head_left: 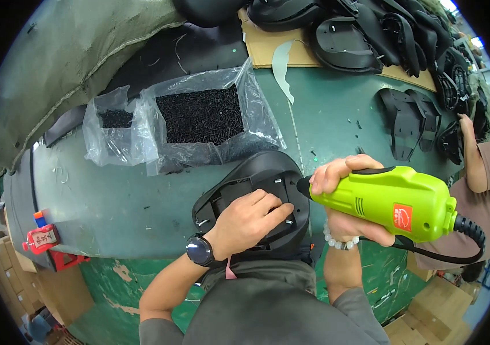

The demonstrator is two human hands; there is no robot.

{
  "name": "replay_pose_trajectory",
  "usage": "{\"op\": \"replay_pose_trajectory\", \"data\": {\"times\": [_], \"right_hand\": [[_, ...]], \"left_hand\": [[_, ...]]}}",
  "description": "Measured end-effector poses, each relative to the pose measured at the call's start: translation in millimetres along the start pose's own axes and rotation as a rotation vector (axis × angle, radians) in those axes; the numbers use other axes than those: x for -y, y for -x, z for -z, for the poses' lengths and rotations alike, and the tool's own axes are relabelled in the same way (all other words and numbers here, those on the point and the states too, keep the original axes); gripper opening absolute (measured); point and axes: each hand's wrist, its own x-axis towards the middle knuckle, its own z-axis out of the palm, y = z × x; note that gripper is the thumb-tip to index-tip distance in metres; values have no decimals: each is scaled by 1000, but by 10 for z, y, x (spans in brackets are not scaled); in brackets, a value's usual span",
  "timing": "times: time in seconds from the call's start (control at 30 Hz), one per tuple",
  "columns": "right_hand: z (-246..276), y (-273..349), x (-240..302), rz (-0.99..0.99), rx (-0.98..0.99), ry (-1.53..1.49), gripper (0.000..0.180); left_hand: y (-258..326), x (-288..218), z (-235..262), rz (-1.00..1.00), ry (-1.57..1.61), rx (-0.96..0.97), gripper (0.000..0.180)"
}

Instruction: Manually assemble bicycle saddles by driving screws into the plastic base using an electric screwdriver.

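Observation:
A black moulded plastic part with a rounded, seat-like outline lies near the front of the green table, its recessed side up and several small metal pieces showing in it. My left hand rests over the part, fingers bent and pressed against it; whether something small is between the fingertips is hidden. In my right hand is a bright green power screwdriver, held level with its black nose pointing left at the part's right rim. A black coiled cable runs from its back end.
Two clear plastic bags of small black screws lie beyond the part. Black moulded parts pile up on cardboard at the back right, and two more lie nearer. A red bottle stands far left. Another person works at right.

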Motion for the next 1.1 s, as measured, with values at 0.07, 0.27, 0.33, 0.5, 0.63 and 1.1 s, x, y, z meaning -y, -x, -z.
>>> {"op": "replay_pose_trajectory", "data": {"times": [0.07,0.27,0.33,0.5,0.63,1.1], "right_hand": [[-13,-6,-21,-13,5,-209,84],[18,-9,-16,-179,47,136,120],[25,54,-33,-188,-45,90,122],[-119,106,152,-273,-70,-117,56],[-244,-15,447,-92,-17,-201,68],[-292,136,671,-70,63,-36,66]], "left_hand": [[10,20,-48,4,-9,-29,29],[3,12,-107,30,57,-93,22],[-28,0,-99,35,66,-71,21],[-47,10,-120,47,46,-126,20],[-97,37,-103,50,9,-100,17],[-337,-87,195,-90,-133,-17,43]]}}
